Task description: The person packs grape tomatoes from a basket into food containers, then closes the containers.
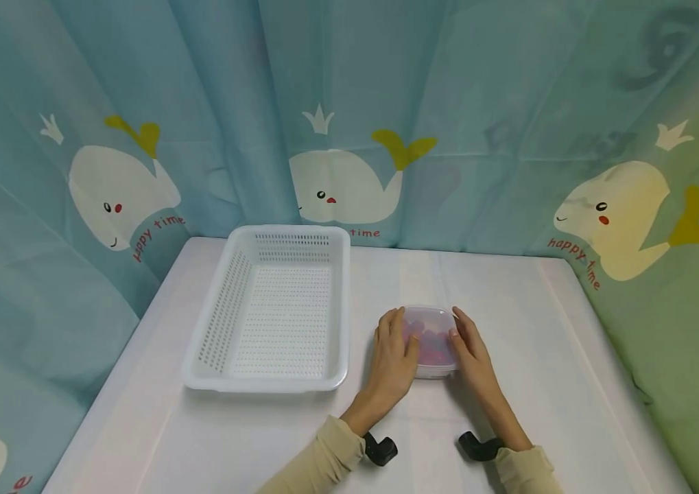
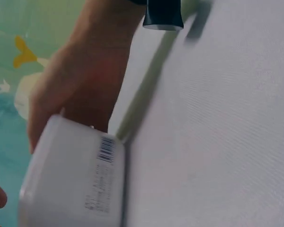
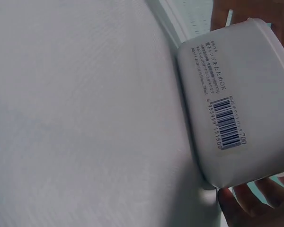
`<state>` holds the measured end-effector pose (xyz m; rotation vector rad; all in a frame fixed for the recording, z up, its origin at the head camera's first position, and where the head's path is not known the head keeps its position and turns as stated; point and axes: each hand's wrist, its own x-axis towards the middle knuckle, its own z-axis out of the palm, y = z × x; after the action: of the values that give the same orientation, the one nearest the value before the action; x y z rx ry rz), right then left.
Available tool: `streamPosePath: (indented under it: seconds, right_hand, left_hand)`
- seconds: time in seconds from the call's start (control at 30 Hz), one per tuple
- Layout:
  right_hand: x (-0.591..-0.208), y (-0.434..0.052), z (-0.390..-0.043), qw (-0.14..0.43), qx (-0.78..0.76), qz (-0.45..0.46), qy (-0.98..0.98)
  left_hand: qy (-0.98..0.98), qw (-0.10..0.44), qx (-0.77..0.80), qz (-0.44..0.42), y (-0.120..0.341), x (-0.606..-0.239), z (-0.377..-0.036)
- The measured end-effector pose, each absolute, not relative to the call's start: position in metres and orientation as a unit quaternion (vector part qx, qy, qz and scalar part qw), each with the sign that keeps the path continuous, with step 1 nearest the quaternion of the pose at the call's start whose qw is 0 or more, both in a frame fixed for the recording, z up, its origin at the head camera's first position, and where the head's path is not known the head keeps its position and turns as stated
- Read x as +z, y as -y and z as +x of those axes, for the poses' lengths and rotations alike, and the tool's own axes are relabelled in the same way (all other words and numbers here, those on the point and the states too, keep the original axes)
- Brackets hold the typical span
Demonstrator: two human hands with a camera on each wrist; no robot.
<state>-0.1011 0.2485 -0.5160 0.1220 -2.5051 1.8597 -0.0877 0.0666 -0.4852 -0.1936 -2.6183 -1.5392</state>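
A small lidded food container stands on the table, pinkish-red pieces showing through its translucent lid. On its left side my left hand holds it, with the thumb over the lid's edge. My right hand grips the opposite side, its thumb also by the lid's rim. In the right wrist view, the container's white wall carries printed text and a barcode, and right-hand fingertips touch its lower corner. The left wrist view shows the right hand beyond the container.
A white perforated plastic basket sits left of the container, close to my left hand. The white-covered table meets a whale-print curtain at the back and sides. Black wrist mounts hang under both wrists.
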Motion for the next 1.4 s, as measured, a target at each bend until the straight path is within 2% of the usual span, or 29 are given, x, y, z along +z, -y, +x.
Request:
streamPosePath:
  seconds: [0.33, 0.63, 0.83, 1.0, 1.4]
  right_hand:
    - [-0.522, -0.246, -0.100, 0.041, 0.581, 0.033, 0.812]
    - [-0.529, -0.245, -0.098, 0.061, 0.598, 0.029, 0.799]
    - [-0.527, -0.246, -0.100, 0.040, 0.609, 0.002, 0.792]
    - [-0.519, -0.247, -0.106, 0.021, 0.600, -0.043, 0.798]
    - [-0.514, -0.242, -0.135, 0.011, 0.600, -0.116, 0.791]
  left_hand:
    - [0.858, 0.066, -0.508, -0.033, -0.071, -0.505, -0.097]
    - [0.873, 0.059, -0.482, -0.037, -0.073, -0.512, -0.097]
    - [0.835, 0.062, -0.546, -0.013, -0.069, -0.510, -0.106]
    - [0.801, 0.033, -0.597, 0.026, -0.067, -0.509, -0.122]
    - [0.782, 0.005, -0.621, 0.050, -0.073, -0.511, -0.150]
